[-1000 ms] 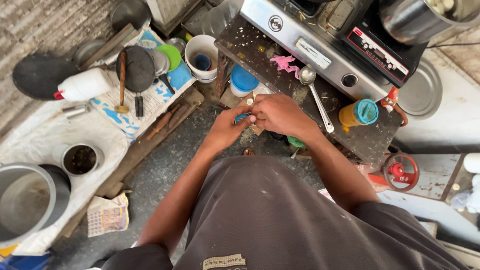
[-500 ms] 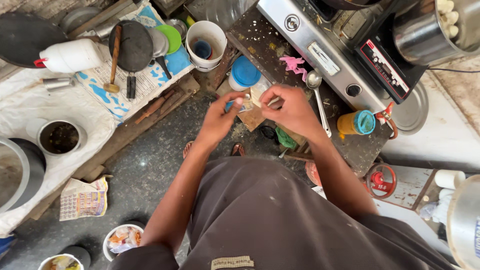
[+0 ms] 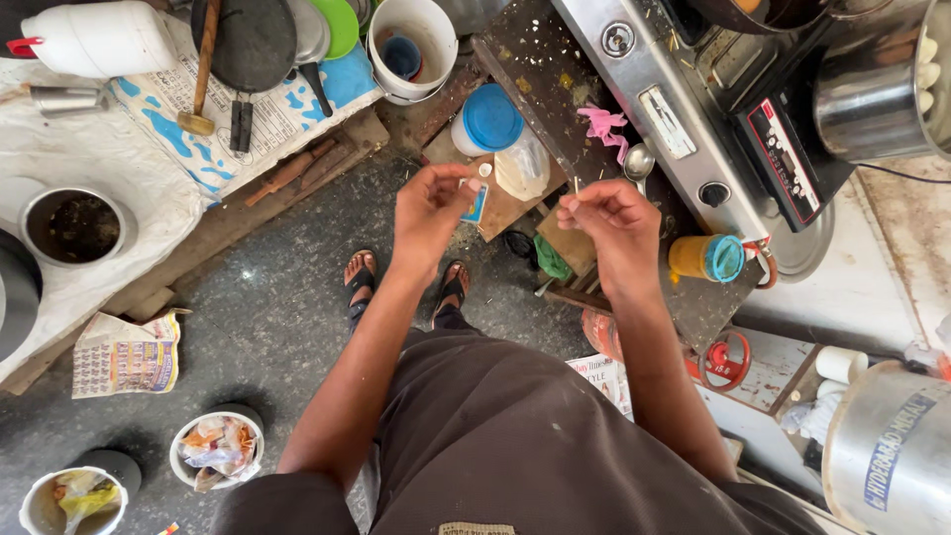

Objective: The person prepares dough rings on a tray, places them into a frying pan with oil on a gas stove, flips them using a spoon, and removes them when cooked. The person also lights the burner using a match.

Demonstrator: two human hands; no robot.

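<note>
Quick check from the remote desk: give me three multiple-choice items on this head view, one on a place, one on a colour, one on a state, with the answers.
1. Where is the small matchbox?
A. in the left hand
B. on the stove
C. on the floor

2. What colour is the lid of the white jar?
A. red
B. blue
C. black

3. How is the right hand?
A. flat and open
B. pinching a thin matchstick
C. gripping a spoon

Answers: A, its fingers pinch the box; B, the lid shows blue; B, the fingertips close on the stick.
</note>
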